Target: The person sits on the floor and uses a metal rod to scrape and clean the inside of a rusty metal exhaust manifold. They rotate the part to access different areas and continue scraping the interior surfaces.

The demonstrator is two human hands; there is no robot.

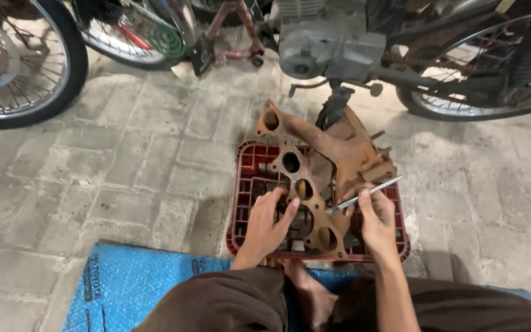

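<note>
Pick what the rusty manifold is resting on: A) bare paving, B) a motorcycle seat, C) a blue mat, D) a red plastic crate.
D: the rusty manifold lies across the red plastic crate, steadied by the left hand while the right hand holds a thin metal wrench against it.

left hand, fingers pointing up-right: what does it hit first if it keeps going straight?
Left hand already rests on the rusty manifold; going on, it likely meets the flange wall between the port holes. Depth is unclear.
</note>
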